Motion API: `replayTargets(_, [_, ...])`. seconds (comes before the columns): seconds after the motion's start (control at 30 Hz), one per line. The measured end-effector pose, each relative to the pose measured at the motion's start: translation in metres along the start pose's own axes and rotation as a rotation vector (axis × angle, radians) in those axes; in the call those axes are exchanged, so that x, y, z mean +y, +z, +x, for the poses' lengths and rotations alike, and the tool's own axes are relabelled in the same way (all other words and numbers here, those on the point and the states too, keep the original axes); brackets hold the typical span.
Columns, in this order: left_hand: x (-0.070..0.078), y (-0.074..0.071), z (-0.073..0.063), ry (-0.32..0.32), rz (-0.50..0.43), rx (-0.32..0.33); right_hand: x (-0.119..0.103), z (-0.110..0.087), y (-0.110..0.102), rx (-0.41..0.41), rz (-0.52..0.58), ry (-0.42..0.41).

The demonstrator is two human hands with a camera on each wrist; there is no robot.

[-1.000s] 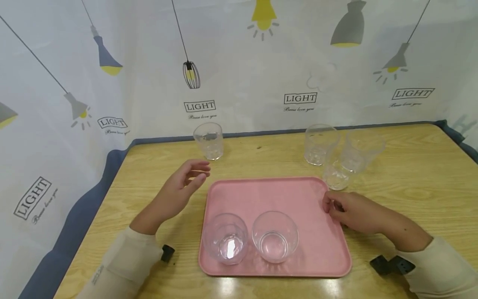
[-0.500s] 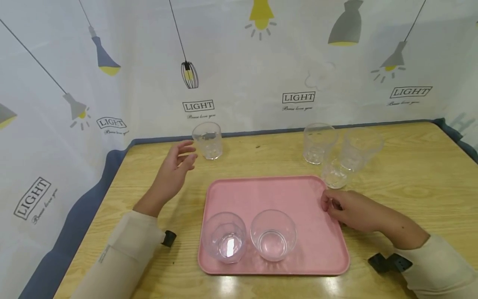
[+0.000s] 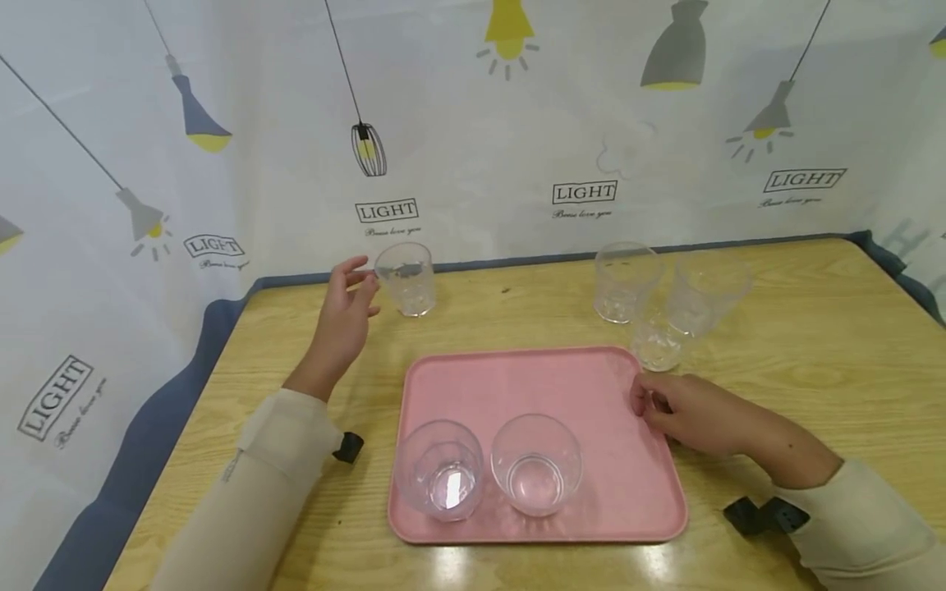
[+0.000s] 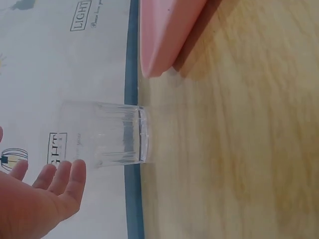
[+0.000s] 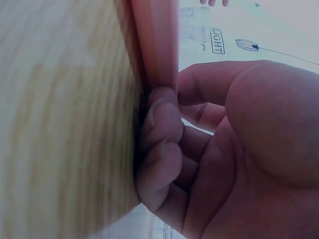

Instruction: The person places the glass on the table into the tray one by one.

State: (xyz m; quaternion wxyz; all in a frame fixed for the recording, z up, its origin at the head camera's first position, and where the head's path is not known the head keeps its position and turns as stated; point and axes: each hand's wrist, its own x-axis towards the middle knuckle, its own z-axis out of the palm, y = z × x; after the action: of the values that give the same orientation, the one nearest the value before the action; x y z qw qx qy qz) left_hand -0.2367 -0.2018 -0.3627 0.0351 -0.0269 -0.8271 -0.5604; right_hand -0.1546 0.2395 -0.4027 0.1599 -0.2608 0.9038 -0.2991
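My left hand (image 3: pixel 343 320), fingers loosely bent and apart, is just left of a clear plastic cup (image 3: pixel 414 287) near the table's back edge. In the left wrist view the fingertips reach the upper part of this cup (image 4: pixel 117 134); whether they touch it I cannot tell. My right hand (image 3: pixel 695 417) pinches the right rim of a pink tray (image 3: pixel 517 377). The right wrist view shows curled fingers (image 5: pixel 164 122) at the underside of the tray (image 5: pixel 158 40), the thumb on its other side. Two clear cups stand upright on the tray's front part, one left (image 3: pixel 441 484) and one mid (image 3: pixel 536 480).
Three more clear cups stand close together behind the tray's right corner: a left one (image 3: pixel 624 287), a right one (image 3: pixel 705 295) and a front one (image 3: pixel 658 345). A curtain (image 3: pixel 473 164) printed with lamps hangs behind the wooden table (image 3: pixel 828 345).
My left hand has moved away from above the tray's left corner, back and left, to beside the rear cup. The right hand stays at the tray's rim.
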Motion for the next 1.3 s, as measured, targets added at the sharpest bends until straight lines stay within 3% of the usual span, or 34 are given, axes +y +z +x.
replayTargets(0.27, [-0.001, 0.007, 0.013, -0.069, -0.050, 0.073, -0.001, 0.001, 0.001, 0.016, -0.011, -0.007])
replayTargets(0.53, [-0.003, 0.010, 0.026, -0.088, -0.041, 0.107, 0.000, 0.002, 0.001, 0.013, -0.008, -0.002])
replayTargets(0.73, [-0.003, 0.014, 0.036, -0.126, -0.048, 0.106, 0.000, 0.002, 0.001, 0.012, -0.003, 0.009])
replayTargets(1.3, [-0.002, 0.031, 0.051, -0.113, 0.087, 0.074, 0.000, 0.002, 0.002, 0.020, -0.008, 0.013])
